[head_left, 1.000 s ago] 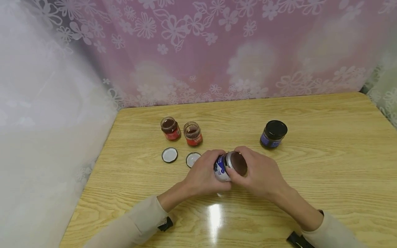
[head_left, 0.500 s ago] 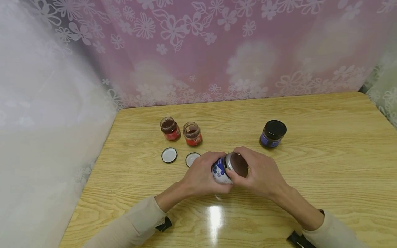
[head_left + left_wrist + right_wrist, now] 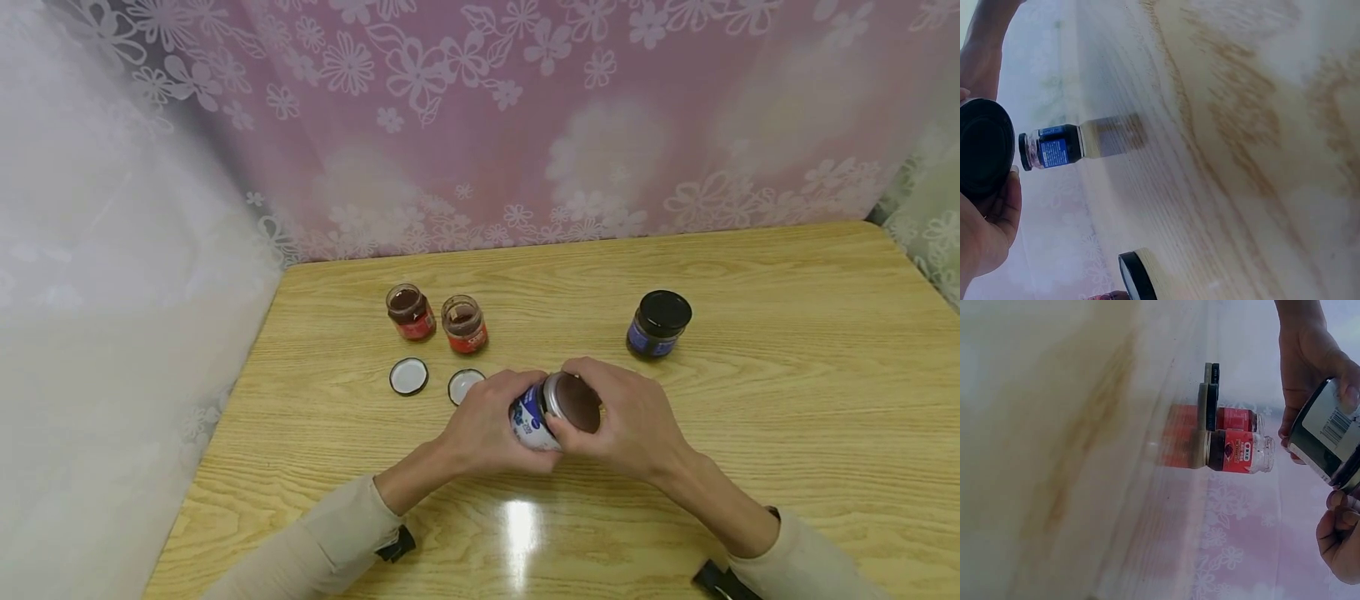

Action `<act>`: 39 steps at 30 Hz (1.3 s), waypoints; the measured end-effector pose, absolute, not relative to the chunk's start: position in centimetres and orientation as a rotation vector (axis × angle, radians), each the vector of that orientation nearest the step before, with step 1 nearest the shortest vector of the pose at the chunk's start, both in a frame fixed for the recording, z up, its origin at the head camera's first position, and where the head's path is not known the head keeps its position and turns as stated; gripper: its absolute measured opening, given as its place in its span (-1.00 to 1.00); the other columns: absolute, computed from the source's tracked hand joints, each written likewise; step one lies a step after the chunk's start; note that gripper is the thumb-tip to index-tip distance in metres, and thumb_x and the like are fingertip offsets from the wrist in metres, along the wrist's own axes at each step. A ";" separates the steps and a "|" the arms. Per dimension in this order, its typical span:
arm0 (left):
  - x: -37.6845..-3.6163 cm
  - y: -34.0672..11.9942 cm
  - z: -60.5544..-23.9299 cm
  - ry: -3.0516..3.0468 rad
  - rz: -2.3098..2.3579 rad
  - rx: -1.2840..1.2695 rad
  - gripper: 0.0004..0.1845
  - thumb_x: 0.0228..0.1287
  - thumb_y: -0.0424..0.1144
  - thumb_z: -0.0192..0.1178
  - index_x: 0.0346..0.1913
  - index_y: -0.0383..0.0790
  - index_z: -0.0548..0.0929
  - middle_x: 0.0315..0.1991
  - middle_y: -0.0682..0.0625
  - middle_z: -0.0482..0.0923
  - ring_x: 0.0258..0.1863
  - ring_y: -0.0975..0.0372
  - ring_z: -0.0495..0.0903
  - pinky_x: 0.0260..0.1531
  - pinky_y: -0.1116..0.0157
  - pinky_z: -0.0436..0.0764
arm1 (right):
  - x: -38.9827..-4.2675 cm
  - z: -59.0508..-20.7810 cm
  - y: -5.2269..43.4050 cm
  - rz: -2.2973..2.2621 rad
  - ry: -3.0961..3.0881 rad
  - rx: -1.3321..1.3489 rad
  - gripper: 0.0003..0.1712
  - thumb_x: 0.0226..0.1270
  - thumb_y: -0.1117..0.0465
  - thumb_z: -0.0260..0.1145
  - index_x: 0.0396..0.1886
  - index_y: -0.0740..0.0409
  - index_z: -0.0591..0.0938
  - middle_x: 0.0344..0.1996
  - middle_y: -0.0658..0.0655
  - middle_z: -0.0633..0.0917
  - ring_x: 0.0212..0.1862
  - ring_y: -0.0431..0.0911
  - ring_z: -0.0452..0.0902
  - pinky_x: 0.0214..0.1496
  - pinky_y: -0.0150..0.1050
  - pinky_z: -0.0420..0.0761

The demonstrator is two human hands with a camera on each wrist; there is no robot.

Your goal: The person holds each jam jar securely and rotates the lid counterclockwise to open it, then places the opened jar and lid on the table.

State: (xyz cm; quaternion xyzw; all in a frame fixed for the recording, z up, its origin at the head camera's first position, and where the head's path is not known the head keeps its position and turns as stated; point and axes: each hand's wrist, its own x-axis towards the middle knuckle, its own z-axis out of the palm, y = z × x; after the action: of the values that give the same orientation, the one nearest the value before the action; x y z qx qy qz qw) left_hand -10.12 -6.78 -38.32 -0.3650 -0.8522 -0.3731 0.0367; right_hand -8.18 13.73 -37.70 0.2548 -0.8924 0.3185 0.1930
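Blue-and-white labelled glass jar with dark contents is held tilted above the table, near centre-front, lid end pointing toward 3 o'clock. Left hand wraps the jar body, fingers curled tight round the label. Right hand grips the dark round metal lid, thumb and fingers clamped on its rim. Lid sits on the jar mouth; can't tell whether it's loose.

Outward: two black-rimmed lids lie white side up at 10 o'clock of the jar, the near lid just beside the left knuckles and the far lid left of it. Behind them stand two small open red-labelled glass jars, one at 11 o'clock and the other further left, close together. A closed blue-labelled jar with black lid stands upright at 1 o'clock, apart from the hands. All on the light wooden table; a pink floral lace curtain hangs at 12 o'clock.
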 end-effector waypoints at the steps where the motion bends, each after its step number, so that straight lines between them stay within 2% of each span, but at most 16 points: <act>1: -10.1 -6.8 -38.3 -2.612 -1.148 -1.122 -0.24 -0.30 0.02 0.48 0.10 -0.21 0.56 -0.20 0.09 0.59 -0.28 0.36 0.50 -0.35 0.49 0.50 | -8.2 -37.7 13.7 0.894 -2.491 0.723 -0.48 -0.08 -0.11 0.37 -0.15 0.09 0.58 -0.33 -0.03 0.65 -0.42 -0.24 0.50 -0.54 -0.32 0.48; 11: -10.0 -7.0 -38.2 -2.593 -1.187 -1.167 -0.21 -0.32 -0.01 0.49 0.11 -0.26 0.56 -0.17 0.06 0.60 -0.26 0.35 0.51 -0.31 0.49 0.50 | -8.3 -37.7 13.7 0.953 -2.424 0.795 -0.47 -0.12 -0.10 0.38 -0.15 0.08 0.58 -0.37 -0.08 0.63 -0.46 -0.29 0.43 -0.52 -0.36 0.46; 20: -9.7 -7.3 -38.0 -2.659 -1.362 -1.214 -0.20 -0.26 -0.02 0.49 0.17 -0.21 0.52 -0.12 0.08 0.59 -0.22 0.36 0.51 -0.24 0.44 0.53 | -8.4 -37.6 14.1 1.000 -2.427 0.921 -0.45 -0.14 -0.11 0.41 -0.12 0.04 0.57 -0.26 -0.12 0.62 -0.32 -0.30 0.47 -0.38 -0.34 0.51; 24: -9.6 -7.4 -38.2 -2.692 -1.334 -1.193 -0.20 -0.25 0.00 0.49 0.18 -0.18 0.52 -0.11 0.09 0.58 -0.20 0.35 0.50 -0.21 0.43 0.52 | -8.5 -37.3 14.4 0.950 -2.543 0.958 -0.42 -0.03 -0.12 0.40 -0.02 0.04 0.55 -0.14 -0.10 0.62 -0.17 -0.25 0.52 -0.24 -0.25 0.56; 27: -9.6 -7.5 -38.3 -2.717 -1.236 -1.147 -0.19 -0.25 0.03 0.48 0.18 -0.19 0.51 -0.11 0.08 0.57 -0.19 0.33 0.50 -0.23 0.42 0.52 | -8.5 -36.8 14.8 0.865 -2.696 0.945 -0.29 0.09 -0.24 0.35 0.17 0.01 0.49 -0.06 -0.10 0.60 -0.10 -0.23 0.51 -0.19 -0.20 0.56; 32: -9.6 -7.7 -38.4 -2.705 -1.038 -1.096 -0.17 -0.25 0.10 0.47 0.17 -0.21 0.51 -0.10 0.02 0.57 -0.17 0.29 0.50 -0.26 0.43 0.52 | -8.2 -35.9 15.2 0.817 -2.921 0.812 -0.18 0.22 -0.35 0.20 0.38 -0.09 0.33 -0.16 -0.13 0.56 -0.21 -0.22 0.47 -0.29 -0.24 0.47; 39: -9.6 -7.6 -38.8 -2.664 -0.968 -1.079 -0.17 -0.27 0.10 0.49 0.14 -0.22 0.51 -0.10 0.01 0.57 -0.15 0.29 0.49 -0.25 0.43 0.52 | -7.6 -35.3 14.5 0.824 -3.020 0.649 -0.26 0.17 -0.47 0.11 0.20 -0.15 0.48 -0.37 -0.24 0.55 -0.50 -0.32 0.38 -0.46 -0.30 0.41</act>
State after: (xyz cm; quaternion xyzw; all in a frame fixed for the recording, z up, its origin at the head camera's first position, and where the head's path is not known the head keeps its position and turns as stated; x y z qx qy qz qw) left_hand -9.64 -7.57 -38.84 -0.3552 -0.8771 -0.3187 0.0542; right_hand -7.61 14.50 -35.26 0.2029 -0.9443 0.2575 -0.0274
